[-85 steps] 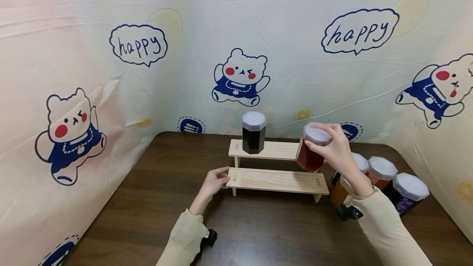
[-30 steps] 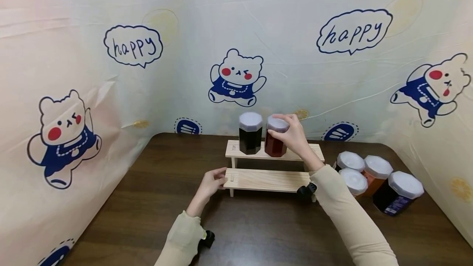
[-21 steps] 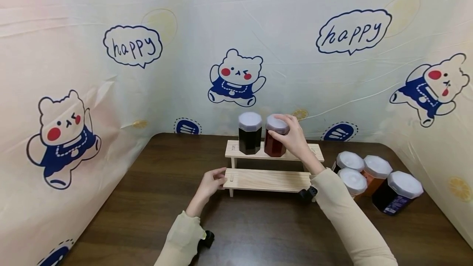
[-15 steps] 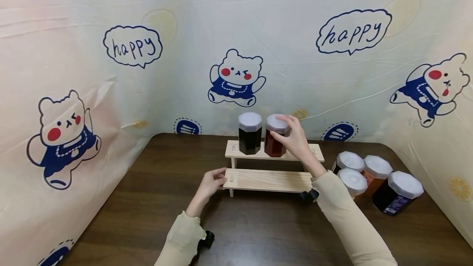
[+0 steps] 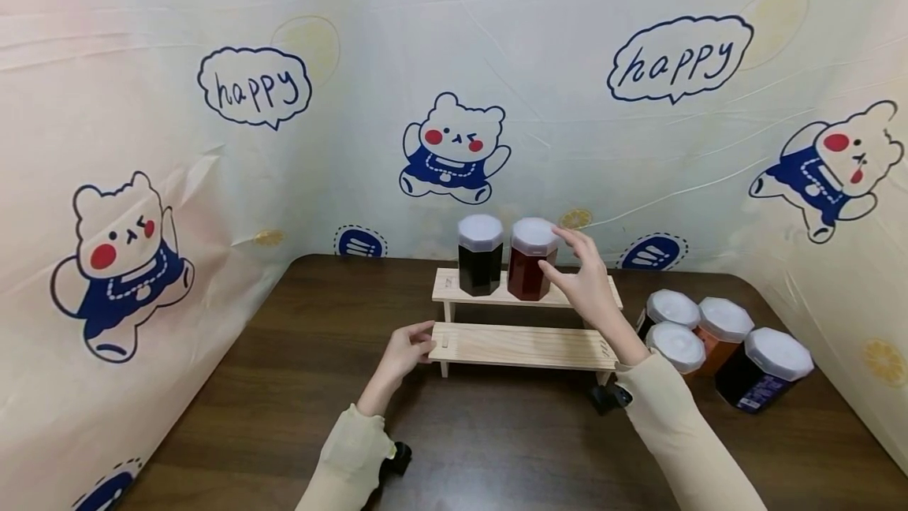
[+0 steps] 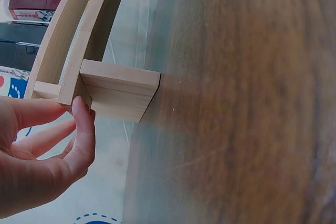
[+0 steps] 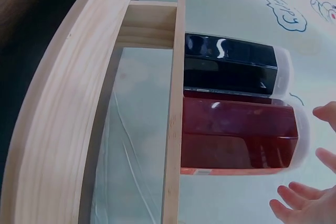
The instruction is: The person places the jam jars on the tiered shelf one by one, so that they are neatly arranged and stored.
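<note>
A two-tier wooden shelf [image 5: 525, 346] stands on the dark table. My left hand [image 5: 407, 352] pinches the left end of its lower board; the left wrist view shows thumb and fingers around the board corner [image 6: 73, 90]. On the upper tier two octagonal jars with whitish lids stand upright side by side: a black jar [image 5: 479, 271] at left and a dark red jar [image 5: 526, 275] to its right. My right hand [image 5: 590, 284] is just right of the red jar, fingers spread. In the right wrist view a gap shows between those fingers [image 7: 304, 198] and the red jar's lid [image 7: 303, 137].
To the right of the shelf several more lidded jars cluster on the table, among them an orange jar [image 5: 716, 345] and a dark jar with a purple label [image 5: 759, 381]. A printed curtain [image 5: 553, 140] hangs behind and along the sides.
My right hand carried the red jar leftward onto the upper tier beside the black jar, then let go and drew back to the right. My left hand kept its hold on the shelf.
</note>
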